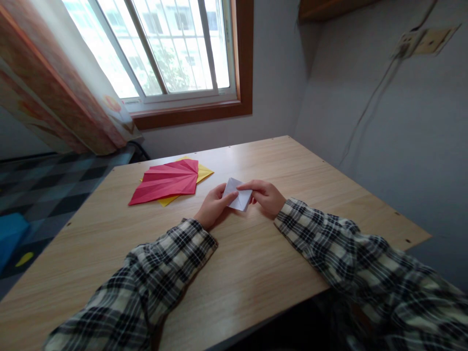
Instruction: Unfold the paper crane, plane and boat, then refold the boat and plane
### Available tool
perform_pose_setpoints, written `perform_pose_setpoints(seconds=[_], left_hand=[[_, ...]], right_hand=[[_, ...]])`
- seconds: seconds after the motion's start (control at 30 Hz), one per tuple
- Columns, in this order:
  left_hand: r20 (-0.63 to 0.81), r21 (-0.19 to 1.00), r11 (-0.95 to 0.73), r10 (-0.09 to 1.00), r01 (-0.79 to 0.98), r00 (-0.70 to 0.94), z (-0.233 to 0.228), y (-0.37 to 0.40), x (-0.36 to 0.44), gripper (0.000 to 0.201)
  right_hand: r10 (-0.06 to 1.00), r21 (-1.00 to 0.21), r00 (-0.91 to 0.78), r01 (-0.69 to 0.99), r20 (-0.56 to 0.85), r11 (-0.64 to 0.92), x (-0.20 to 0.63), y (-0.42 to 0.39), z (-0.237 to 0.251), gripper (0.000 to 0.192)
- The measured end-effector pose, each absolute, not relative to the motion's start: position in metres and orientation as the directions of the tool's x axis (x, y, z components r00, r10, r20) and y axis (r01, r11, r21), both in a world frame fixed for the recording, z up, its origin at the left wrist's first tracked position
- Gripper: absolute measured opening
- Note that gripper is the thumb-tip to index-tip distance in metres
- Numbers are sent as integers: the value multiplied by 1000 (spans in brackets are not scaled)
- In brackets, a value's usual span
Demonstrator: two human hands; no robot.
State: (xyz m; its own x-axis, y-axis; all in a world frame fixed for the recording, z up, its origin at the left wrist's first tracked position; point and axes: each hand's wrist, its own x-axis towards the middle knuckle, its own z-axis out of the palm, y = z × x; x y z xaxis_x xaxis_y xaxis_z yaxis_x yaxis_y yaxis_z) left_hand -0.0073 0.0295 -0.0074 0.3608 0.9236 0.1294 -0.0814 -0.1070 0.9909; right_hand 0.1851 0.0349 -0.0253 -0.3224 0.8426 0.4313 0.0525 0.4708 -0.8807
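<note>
Between my two hands is a small piece of folded white paper, roughly square with crease lines on its face. My left hand grips its left side, the thumb lying across the front. On the right, my right hand pinches the other edge, with a finger reaching over the top of the paper. The fingers behind the paper are hidden. Left of my hands, a creased red paper sheet lies on top of a yellow paper sheet.
Everything rests on a light wooden table. Beyond it are a window and an orange patterned curtain. A cable hangs from a wall socket at right. A blue object sits at the far left on a checked surface.
</note>
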Motion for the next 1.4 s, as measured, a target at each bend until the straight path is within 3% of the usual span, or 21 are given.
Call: perform_pose_setpoints(seconds=[0.4, 0.7, 1.0, 1.2, 1.4], left_hand=[[112, 991, -72, 919, -116, 378, -11, 31, -8, 31], [137, 988, -152, 923, 13, 359, -12, 35, -11, 33], [121, 985, -78, 950, -156, 288, -10, 30, -5, 34], [159, 986, -141, 951, -84, 267, -14, 36, -8, 35], [152, 988, -135, 946, -78, 287, -12, 34, -7, 34]], right_hand=[[833, -889, -364, 27, 417, 457, 187, 35, -20, 39], [893, -933, -313, 50, 324, 356, 187, 37, -18, 35], [922, -962, -284, -1, 263, 274, 188, 39, -20, 47], [899, -964, -368, 18, 239, 264, 188, 38, -22, 45], [908, -967, -347, 5, 237, 254, 187, 40, -23, 44]])
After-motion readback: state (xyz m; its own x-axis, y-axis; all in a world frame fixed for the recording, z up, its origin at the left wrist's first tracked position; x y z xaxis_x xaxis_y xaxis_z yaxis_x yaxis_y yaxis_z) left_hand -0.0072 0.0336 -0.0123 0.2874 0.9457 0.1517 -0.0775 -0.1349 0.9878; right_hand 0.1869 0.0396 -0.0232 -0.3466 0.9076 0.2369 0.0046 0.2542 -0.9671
